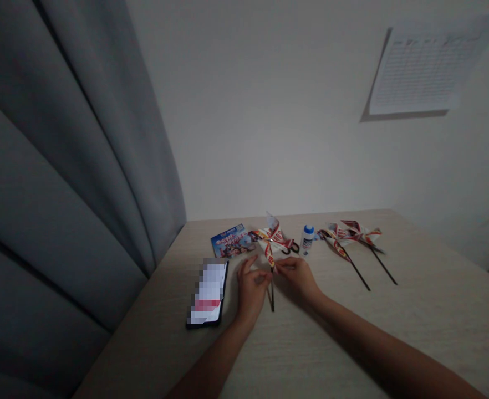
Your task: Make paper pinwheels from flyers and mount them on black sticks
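A pinwheel [280,239] of folded printed paper, in white, red and yellow, has its thin dark stick pointing toward me. My left hand [250,288] is at the upper part of that stick, thumb and a finger closed on it while other fingers stretch upward. Just below the paper blades, my right hand [296,277] pinches the pinwheel where the lowest blade meets the stick. The fingertips partly cover this spot. Black scissor handles [295,247] stick out from behind the blades; the rest of the scissors is hidden.
Left of my hands lies a phone [211,291] with a lit screen; a printed card [230,242] is behind it. A blue-capped glue bottle [307,241] stands right of the pinwheel. Two more pinwheels [358,233] lie farther right. A grey curtain [115,138] hangs along the left edge.
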Tool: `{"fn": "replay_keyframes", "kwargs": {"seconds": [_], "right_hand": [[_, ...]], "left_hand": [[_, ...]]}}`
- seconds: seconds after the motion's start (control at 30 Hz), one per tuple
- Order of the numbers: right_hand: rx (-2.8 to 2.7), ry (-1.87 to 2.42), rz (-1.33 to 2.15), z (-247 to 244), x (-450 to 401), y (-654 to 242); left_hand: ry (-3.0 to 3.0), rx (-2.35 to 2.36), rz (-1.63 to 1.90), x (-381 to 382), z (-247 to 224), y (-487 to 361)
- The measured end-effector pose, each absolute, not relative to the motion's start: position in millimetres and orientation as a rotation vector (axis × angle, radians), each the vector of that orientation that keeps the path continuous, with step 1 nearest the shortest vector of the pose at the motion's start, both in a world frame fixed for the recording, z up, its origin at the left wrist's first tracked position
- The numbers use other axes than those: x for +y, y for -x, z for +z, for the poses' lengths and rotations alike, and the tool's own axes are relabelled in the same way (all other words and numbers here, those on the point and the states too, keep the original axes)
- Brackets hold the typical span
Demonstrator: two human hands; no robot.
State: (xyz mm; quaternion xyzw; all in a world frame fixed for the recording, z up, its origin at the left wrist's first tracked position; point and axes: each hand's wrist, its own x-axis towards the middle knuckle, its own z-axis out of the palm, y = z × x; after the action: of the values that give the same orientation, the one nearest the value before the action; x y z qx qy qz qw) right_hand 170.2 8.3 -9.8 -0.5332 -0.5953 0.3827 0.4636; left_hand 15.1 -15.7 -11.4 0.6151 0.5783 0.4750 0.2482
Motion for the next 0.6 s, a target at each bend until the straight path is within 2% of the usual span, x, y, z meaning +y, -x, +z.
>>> {"fn": "replay_keyframes", "kwargs": {"seconds": [0.6], "right_hand": [[-1.479,1.343,0.891,-4.7,10.1,-173.5]], "left_hand": [[-1.694,1.611,1.36,-17.7,-14.7,-16.1]]}}
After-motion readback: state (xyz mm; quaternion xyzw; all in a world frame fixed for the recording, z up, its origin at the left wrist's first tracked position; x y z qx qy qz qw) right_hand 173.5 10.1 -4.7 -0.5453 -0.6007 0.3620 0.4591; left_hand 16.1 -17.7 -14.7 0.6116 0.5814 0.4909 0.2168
